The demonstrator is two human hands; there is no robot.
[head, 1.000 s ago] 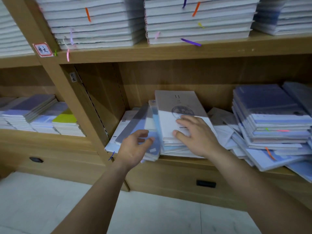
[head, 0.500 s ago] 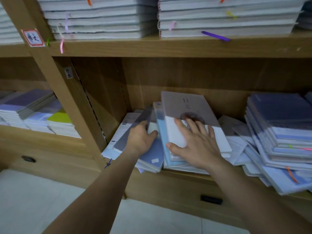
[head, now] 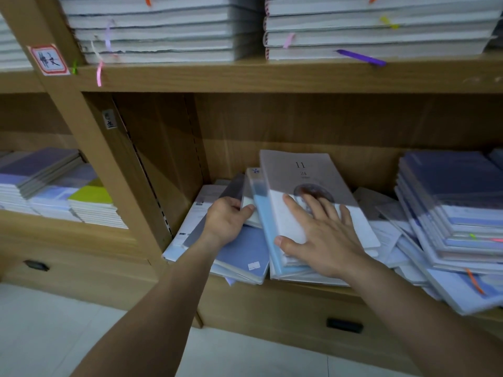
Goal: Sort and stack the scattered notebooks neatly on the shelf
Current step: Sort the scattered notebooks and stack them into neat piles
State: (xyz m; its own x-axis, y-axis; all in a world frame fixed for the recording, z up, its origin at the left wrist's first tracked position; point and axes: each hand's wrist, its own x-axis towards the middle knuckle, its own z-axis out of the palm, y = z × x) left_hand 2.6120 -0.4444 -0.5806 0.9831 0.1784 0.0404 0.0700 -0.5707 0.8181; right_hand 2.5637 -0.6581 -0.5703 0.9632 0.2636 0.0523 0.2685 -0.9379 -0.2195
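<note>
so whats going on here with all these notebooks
A person is tidying a low shelf. The right hand lies flat on the top notebook, marked 11, of the middle pile, with the thumb against its left edge. The left hand grips the edge of the left pile beside it. Some loose notebooks lie to the right, under a leaning stack, not yet squared up.

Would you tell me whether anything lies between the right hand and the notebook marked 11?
Nothing visible does: the right hand lies flat on the notebook marked 11, while the left hand grips the grey notebook beside it.
</note>
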